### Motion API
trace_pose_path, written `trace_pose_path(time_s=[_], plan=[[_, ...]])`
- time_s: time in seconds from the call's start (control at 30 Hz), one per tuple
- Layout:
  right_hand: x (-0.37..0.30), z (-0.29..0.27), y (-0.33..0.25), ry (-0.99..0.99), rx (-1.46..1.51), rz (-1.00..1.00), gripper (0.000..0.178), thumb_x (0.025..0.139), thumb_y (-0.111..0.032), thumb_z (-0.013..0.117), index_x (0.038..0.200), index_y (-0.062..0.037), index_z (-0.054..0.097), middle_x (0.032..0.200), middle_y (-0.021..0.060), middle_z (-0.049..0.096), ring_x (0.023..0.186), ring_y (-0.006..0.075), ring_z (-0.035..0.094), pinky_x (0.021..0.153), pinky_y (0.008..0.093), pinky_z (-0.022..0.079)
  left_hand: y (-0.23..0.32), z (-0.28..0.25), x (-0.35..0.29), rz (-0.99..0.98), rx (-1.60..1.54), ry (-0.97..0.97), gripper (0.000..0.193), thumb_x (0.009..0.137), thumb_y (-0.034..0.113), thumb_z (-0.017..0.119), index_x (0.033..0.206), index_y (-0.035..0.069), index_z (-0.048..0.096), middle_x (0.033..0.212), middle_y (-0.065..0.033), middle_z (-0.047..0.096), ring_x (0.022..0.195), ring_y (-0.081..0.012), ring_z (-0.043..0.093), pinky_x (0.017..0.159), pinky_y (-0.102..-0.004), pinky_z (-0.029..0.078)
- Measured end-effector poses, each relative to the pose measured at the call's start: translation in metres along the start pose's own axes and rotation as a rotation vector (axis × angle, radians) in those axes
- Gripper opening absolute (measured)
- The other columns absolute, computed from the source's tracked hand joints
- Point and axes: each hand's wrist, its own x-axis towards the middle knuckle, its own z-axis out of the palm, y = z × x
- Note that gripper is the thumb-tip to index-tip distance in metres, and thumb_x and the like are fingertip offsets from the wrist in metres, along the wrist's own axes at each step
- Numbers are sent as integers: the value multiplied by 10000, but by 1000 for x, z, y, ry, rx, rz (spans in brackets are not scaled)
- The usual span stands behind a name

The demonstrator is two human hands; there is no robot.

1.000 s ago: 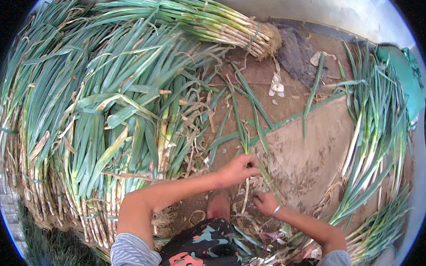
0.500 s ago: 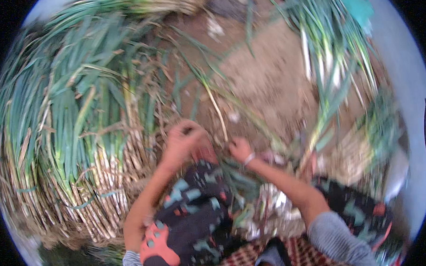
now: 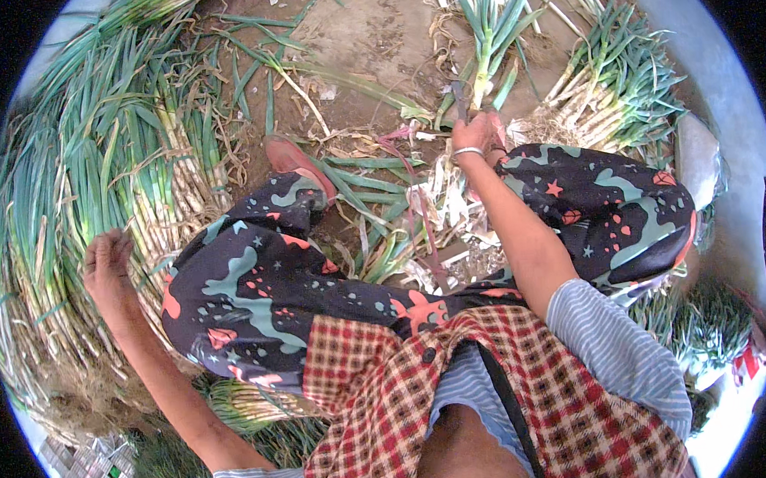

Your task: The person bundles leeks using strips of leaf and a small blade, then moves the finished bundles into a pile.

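At the left, my left hand [image 3: 110, 258] is over a big pile of green onions [image 3: 148, 147], fingers slightly bent and apart, with nothing visible in them. Whether the fingertips touch the stalks cannot be told. My right hand [image 3: 474, 134] is closed around what looks like a knife [image 3: 459, 101], its flat dark blade pointing away from me. Just beyond that hand lies a thick green onion [image 3: 483, 68], leaves spread away from me and pale end beside my fingers.
Peeled scraps and loose leaves [image 3: 445, 193] lie between my legs. More bundled onions [image 3: 603, 84] rest at the right, with roots toward me. A single thin onion [image 3: 304, 93] lies on the dirt floor [image 3: 357, 35]. My red shoe [image 3: 298, 161] is beside the pile.
My left hand has swung left from the middle to the onion pile. My right hand has moved right and away, near the thick onion. The view has tilted down toward my body.
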Motion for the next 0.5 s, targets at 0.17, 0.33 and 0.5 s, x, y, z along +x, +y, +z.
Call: trace_pose_path(time_s=[0.17,0.33,0.5], plan=[[36,1,53,-243,-344,-46,186,732,-155,626,824,1,586,859,202,588,796,339,606,695,431,471,42,24,-11,109,25,-121,185,870,149,566,952,-17,562,897,-121,620,805,-195,631,737,-275,510],[25,-24,19,-447,-466,-186,229,730,-205,613,833,-1,608,834,164,601,782,299,606,689,382,471,72,113,-53,110,45,-296,155,853,100,558,937,-28,570,864,-115,622,787,-185,627,729,-280,510],[98,46,123,-561,1166,449,223,764,-184,586,909,-15,582,749,104,593,630,226,572,554,332,466,63,183,-75,88,-58,-517,141,853,100,563,923,-22,572,844,-101,624,758,-184,625,711,-288,515]])
